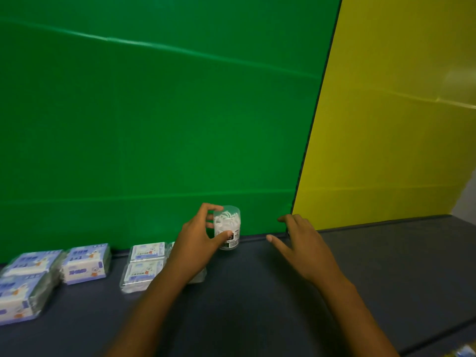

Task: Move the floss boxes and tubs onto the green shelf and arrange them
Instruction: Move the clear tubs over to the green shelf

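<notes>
My left hand (199,237) grips a clear round tub of white floss picks (228,228), upright on the dark shelf surface (257,292) close to the green back panel (154,112). My right hand (301,243) hovers to the right of the tub with fingers spread, holding nothing. To the left lie clear flat floss boxes (144,264), partly hidden behind my left forearm. Further left sit blue-and-white floss boxes (86,264), and more of them are stacked at the left edge (24,287).
A yellow panel (386,124) stands to the right of the green one, with a dark seam between them. The dark surface runs on to the right under it. A bit of a blue pack (466,353) shows at the bottom right corner.
</notes>
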`<state>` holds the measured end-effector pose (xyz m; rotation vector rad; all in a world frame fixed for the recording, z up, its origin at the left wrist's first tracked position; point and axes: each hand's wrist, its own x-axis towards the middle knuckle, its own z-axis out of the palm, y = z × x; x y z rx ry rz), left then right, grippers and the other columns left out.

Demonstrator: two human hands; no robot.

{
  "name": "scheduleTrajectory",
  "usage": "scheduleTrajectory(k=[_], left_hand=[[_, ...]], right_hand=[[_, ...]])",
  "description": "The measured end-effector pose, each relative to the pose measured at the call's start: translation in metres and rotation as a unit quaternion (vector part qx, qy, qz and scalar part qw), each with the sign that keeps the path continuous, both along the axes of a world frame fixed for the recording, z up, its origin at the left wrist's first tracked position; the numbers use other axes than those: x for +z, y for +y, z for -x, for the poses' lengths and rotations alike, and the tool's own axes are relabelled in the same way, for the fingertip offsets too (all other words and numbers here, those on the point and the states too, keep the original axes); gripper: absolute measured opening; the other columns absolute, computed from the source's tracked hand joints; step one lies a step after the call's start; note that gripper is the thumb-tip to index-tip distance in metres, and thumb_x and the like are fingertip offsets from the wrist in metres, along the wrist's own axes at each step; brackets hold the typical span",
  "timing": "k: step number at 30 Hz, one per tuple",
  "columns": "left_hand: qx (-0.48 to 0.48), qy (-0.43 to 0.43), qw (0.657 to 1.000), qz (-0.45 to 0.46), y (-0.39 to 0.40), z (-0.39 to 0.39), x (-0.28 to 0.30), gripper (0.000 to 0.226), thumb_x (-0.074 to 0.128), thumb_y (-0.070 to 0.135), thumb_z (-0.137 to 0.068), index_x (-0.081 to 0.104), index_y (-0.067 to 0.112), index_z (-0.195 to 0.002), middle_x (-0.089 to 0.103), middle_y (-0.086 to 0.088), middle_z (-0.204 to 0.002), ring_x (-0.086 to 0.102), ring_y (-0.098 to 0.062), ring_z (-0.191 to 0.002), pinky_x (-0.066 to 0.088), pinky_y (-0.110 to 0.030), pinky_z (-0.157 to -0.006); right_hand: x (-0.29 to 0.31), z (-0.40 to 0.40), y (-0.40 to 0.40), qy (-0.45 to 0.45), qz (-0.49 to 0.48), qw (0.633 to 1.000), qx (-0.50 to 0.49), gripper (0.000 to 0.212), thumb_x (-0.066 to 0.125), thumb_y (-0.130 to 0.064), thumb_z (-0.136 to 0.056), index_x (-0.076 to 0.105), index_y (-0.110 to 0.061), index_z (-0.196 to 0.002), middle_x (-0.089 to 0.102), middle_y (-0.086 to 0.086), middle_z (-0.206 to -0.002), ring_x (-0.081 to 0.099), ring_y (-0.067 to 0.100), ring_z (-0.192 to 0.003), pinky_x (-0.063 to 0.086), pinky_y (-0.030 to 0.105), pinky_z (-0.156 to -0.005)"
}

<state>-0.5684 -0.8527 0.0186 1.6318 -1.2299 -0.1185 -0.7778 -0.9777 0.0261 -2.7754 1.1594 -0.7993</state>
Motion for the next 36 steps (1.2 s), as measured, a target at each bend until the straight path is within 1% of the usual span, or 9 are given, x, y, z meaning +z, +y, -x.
scheduleTrajectory(k=[3, 8, 12, 14, 19, 23, 27, 31, 36], left_hand=[[0.008, -0.006, 0.999, -0.034, -0.017, -0.001, -0.006, 0.049, 0.080, 0.024, -0.074, 0.051, 0.030, -0.113, 0.065, 0.011, -0.103, 0.061, 0.002, -0.090, 0.046, -0.015, -0.071], [0.025, -0.007, 0.996, -0.086, -0.040, 0.007, -0.017, 0.048, 0.079, 0.021, -0.076, 0.050, 0.027, -0.114, 0.061, 0.012, -0.103, 0.060, -0.003, -0.090, 0.048, -0.018, -0.074], [0.060, -0.015, 0.992, -0.114, -0.056, 0.019, -0.030, 0.048, 0.079, 0.023, -0.076, 0.048, 0.029, -0.112, 0.068, 0.007, -0.104, 0.065, -0.008, -0.091, 0.055, -0.031, -0.082], [0.076, -0.027, 0.989, -0.124, -0.063, 0.026, -0.037, 0.048, 0.079, 0.026, -0.075, 0.047, 0.030, -0.111, 0.070, 0.002, -0.105, 0.067, -0.013, -0.092, 0.055, -0.037, -0.082], [0.112, -0.046, 0.986, -0.112, -0.072, 0.038, -0.047, 0.045, 0.076, 0.025, -0.076, 0.045, 0.032, -0.107, 0.065, 0.003, -0.117, 0.064, -0.016, -0.102, 0.053, -0.040, -0.086], [0.125, -0.059, 0.983, -0.119, -0.071, 0.042, -0.046, 0.050, 0.075, 0.025, -0.077, 0.042, 0.034, -0.113, 0.063, 0.001, -0.119, 0.062, -0.018, -0.103, 0.053, -0.041, -0.086], [0.123, -0.067, 0.981, -0.131, -0.060, 0.043, -0.040, 0.065, 0.075, 0.029, -0.077, 0.037, 0.034, -0.129, 0.055, 0.001, -0.129, 0.058, -0.016, -0.111, 0.051, -0.040, -0.093], [0.162, -0.118, 0.971, -0.132, -0.041, 0.037, -0.027, 0.060, 0.074, 0.032, -0.081, 0.044, 0.021, -0.132, 0.053, -0.002, -0.134, 0.053, -0.017, -0.119, 0.045, -0.034, -0.099], [0.205, -0.194, 0.946, -0.159, -0.002, 0.040, -0.006, 0.053, 0.066, 0.041, -0.085, 0.045, 0.024, -0.131, 0.055, 0.001, -0.131, 0.053, -0.018, -0.120, 0.046, -0.035, -0.096]], right_hand=[[-0.009, -0.008, -0.019, 0.000, -0.017, 1.000, 0.019, 0.060, 0.050, -0.061, -0.091, 0.044, -0.022, -0.136, 0.050, -0.002, -0.132, 0.045, 0.017, -0.123, 0.045, 0.033, -0.097], [-0.019, -0.013, -0.044, 0.003, -0.030, 0.998, 0.052, 0.059, 0.052, -0.060, -0.091, 0.042, -0.023, -0.137, 0.049, -0.003, -0.133, 0.044, 0.016, -0.124, 0.043, 0.031, -0.099], [-0.026, -0.010, -0.061, 0.013, -0.048, 0.995, 0.091, 0.058, 0.053, -0.059, -0.091, 0.044, -0.023, -0.136, 0.049, -0.002, -0.133, 0.045, 0.017, -0.124, 0.043, 0.031, -0.099], [-0.028, -0.008, -0.068, 0.013, -0.053, 0.993, 0.106, 0.058, 0.053, -0.058, -0.091, 0.044, -0.022, -0.136, 0.049, -0.001, -0.133, 0.046, 0.017, -0.123, 0.043, 0.032, -0.098], [-0.035, -0.005, -0.079, 0.024, -0.066, 0.989, 0.129, 0.058, 0.053, -0.056, -0.092, 0.042, -0.022, -0.137, 0.047, -0.002, -0.134, 0.044, 0.016, -0.124, 0.041, 0.030, -0.100], [-0.038, -0.007, -0.082, 0.017, -0.067, 0.986, 0.152, 0.057, 0.053, -0.056, -0.092, 0.043, -0.022, -0.137, 0.048, -0.001, -0.133, 0.045, 0.017, -0.122, 0.041, 0.030, -0.099], [-0.035, -0.005, -0.080, 0.015, -0.057, 0.984, 0.170, 0.056, 0.053, -0.055, -0.093, 0.044, -0.021, -0.136, 0.049, -0.001, -0.131, 0.046, 0.017, -0.120, 0.041, 0.030, -0.097], [-0.027, -0.001, -0.076, 0.006, -0.046, 0.983, 0.179, 0.055, 0.053, -0.054, -0.093, 0.043, -0.021, -0.136, 0.050, -0.001, -0.129, 0.046, 0.017, -0.119, 0.043, 0.031, -0.096], [-0.012, -0.006, -0.054, 0.004, -0.013, 0.981, 0.194, 0.055, 0.053, -0.054, -0.093, 0.043, -0.021, -0.135, 0.049, -0.001, -0.128, 0.047, 0.018, -0.117, 0.044, 0.031, -0.092]])
